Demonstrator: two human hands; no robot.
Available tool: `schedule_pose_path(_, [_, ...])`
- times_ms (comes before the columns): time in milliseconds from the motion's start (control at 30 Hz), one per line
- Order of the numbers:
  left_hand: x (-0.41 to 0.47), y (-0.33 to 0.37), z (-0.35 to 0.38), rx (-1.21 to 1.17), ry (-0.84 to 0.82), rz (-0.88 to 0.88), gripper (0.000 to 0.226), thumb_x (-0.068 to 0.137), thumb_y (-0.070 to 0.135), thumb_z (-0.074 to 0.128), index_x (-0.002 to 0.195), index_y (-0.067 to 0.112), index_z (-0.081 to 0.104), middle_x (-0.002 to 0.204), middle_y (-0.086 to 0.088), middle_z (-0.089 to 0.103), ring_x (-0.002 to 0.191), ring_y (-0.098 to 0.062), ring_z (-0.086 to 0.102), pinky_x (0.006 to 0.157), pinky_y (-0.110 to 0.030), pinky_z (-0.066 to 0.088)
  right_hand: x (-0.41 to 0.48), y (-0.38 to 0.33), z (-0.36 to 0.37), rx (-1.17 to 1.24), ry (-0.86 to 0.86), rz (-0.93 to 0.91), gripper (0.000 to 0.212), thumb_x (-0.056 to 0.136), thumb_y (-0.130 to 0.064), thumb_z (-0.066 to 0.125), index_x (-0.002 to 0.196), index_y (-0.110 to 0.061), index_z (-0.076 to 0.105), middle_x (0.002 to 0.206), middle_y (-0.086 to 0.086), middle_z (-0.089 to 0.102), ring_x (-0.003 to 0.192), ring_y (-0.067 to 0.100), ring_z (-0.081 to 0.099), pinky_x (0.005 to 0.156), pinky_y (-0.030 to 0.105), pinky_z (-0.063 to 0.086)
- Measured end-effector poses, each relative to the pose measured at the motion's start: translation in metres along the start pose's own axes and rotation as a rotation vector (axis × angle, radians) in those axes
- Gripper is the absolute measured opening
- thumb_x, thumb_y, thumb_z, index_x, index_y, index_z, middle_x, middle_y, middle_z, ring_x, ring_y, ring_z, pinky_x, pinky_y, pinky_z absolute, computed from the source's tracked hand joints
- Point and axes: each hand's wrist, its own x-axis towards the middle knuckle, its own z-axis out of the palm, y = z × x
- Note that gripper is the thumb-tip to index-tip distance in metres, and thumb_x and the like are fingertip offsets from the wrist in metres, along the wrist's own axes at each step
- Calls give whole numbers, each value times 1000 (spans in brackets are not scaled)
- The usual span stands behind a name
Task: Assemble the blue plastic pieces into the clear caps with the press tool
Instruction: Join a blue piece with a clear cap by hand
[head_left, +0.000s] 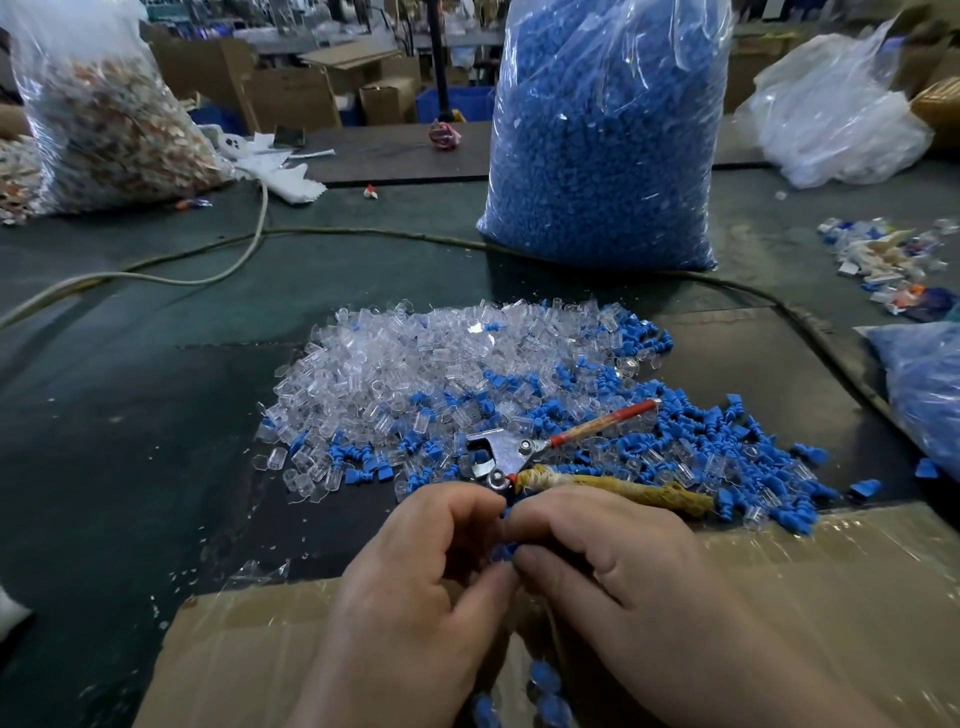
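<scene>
Two hands meet low over the cardboard box (831, 597): our left hand (415, 566) and right hand (613, 561) curl their fingers (540, 517) together, pinching one blue piece (506, 551), probably to line it up; we cannot see a cap there. Just beyond the fingers lies the press tool (506, 452), handy on the near edge of the clear caps (395, 374) and blue pieces (727, 447). Leftward the table (130, 415) offers room; rightward, spilled pieces crowd the box edge.
</scene>
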Motion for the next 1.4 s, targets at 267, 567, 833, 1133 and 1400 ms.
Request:
schedule_pose_path(267, [0, 2, 1, -223, -147, -200, 48, 73, 7, 80, 92, 49, 66, 68, 11, 67, 55, -2, 56, 56, -13, 47, -5, -4, 9, -161, 119, -152, 22, 90, -31, 52, 104, -21, 66, 100, -5, 64, 88, 18, 64, 63, 38, 56])
schedule_pose_path(567, [4, -6, 5, -625, -46, -417, 30, 79, -2, 75, 78, 27, 70, 61, -13, 63, 51, -29, 59, 54, -37, 50, 2, 11, 1, -669, 99, 2, 61, 86, -40, 55, 143, -29, 38, 152, 3, 38, 147, 28, 20, 115, 45, 22])
schedule_pose_path(833, [4, -2, -1, -678, -73, -466, 31, 85, -1, 70, 76, 28, 69, 59, -15, 64, 47, -25, 59, 49, -36, 53, 12, 44, -14, -728, -130, 300, 75, 86, -72, 30, 150, -38, 7, 162, -6, 4, 148, 19, -2, 121, 45, 1])
schedule_pose_path(1133, [4, 2, -3, -665, -87, -473, 29, 85, 2, 71, 76, 29, 70, 60, -14, 66, 47, -22, 60, 45, -24, 52, 15, 49, -14, -707, -142, 292, 78, 81, -75, 24, 148, -38, 8, 157, -10, 20, 146, 17, 12, 120, 46, 4])
schedule_pose_path(1400, [6, -5, -1, -691, -17, -432, 27, 81, 1, 72, 75, 28, 70, 61, -14, 65, 48, -24, 60, 46, -28, 52, 18, 31, -19, -727, -26, 250, 67, 71, -66, 31, 128, -37, 49, 103, -13, 54, 99, 15, 45, 95, 38, 29])
